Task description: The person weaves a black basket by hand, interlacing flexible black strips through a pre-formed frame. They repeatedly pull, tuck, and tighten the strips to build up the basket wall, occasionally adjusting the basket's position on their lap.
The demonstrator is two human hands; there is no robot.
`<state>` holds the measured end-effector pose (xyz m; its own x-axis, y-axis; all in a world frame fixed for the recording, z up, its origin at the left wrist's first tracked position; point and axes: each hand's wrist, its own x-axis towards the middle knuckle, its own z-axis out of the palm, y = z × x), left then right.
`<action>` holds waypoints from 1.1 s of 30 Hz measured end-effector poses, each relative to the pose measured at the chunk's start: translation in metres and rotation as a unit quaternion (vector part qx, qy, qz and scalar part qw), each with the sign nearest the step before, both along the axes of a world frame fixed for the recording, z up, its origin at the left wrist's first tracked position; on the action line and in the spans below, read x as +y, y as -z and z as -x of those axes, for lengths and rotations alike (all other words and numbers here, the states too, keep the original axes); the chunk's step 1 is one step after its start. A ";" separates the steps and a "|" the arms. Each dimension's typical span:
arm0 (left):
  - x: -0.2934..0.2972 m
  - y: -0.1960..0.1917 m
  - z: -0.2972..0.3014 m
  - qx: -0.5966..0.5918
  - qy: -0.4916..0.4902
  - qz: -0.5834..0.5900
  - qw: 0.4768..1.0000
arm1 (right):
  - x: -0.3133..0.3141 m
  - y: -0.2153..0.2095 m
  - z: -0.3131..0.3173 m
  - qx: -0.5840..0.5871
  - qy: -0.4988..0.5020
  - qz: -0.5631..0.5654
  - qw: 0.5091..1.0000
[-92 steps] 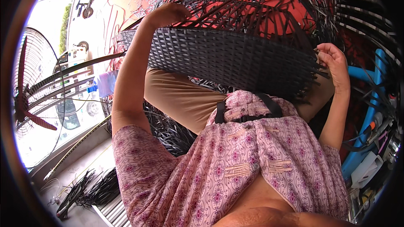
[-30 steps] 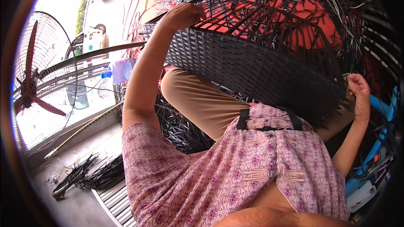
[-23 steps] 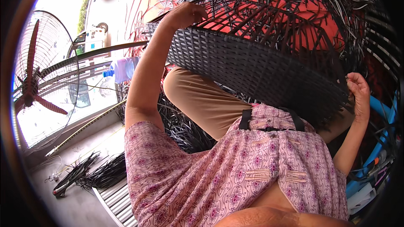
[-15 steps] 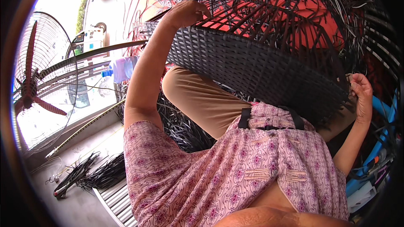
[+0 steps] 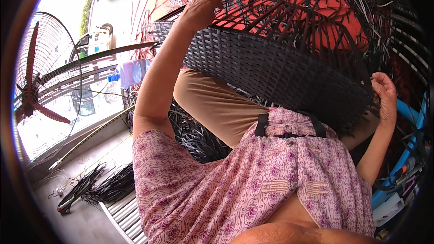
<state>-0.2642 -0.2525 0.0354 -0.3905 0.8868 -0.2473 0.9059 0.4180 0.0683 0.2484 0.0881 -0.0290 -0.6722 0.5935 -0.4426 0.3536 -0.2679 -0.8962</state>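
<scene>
A dark woven wicker panel with many loose black strands sticking up rests across my lap. My left hand is closed on the panel's far upper left edge, gripping the weave there. At the panel's right end my right hand is curled around the rim and some strands. My tan trousers and pink patterned shirt fill the lower middle of the view.
A standing fan is at the left by a railing. Bundles of black strands lie on the floor at lower left. A blue frame stands at the right, and a red surface lies behind the panel.
My view has shifted slightly and the panel has tilted down to the right compared with three seconds ago. Both hands keep their grips at the panel's two ends.
</scene>
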 end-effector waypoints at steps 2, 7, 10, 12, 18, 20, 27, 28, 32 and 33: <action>-0.004 -0.001 0.002 -0.014 -0.005 -0.005 1.000 | 0.001 0.002 0.001 0.006 0.000 0.007 1.000; 0.000 -0.013 -0.010 -0.060 -0.025 -0.007 0.998 | 0.007 0.002 -0.008 0.014 0.002 0.005 1.000; 0.000 -0.007 -0.007 -0.082 -0.002 -0.030 0.996 | 0.011 0.003 -0.016 0.012 0.014 -0.001 1.000; -0.002 -0.005 -0.003 -0.075 0.016 -0.054 0.996 | 0.011 0.001 -0.017 0.006 0.017 -0.008 1.000; 0.001 -0.010 0.005 -0.194 -0.106 -0.059 0.974 | 0.012 0.004 -0.016 0.013 0.024 -0.008 1.000; -0.006 -0.009 0.026 -0.185 -0.088 -0.140 0.969 | 0.010 0.005 -0.014 0.012 0.018 0.000 1.000; -0.028 -0.009 0.066 -0.240 -0.095 0.026 0.966 | 0.005 0.011 -0.005 0.002 0.019 0.022 1.000; -0.029 -0.009 0.063 -0.244 -0.072 0.026 0.967 | 0.005 0.011 -0.005 0.003 0.018 0.018 1.000; -0.024 -0.008 0.063 -0.275 -0.090 0.071 0.955 | 0.003 0.011 -0.005 0.009 0.027 0.021 0.999; -0.025 -0.007 0.066 -0.321 -0.113 0.056 0.939 | 0.002 0.012 -0.004 0.012 0.032 0.028 0.999</action>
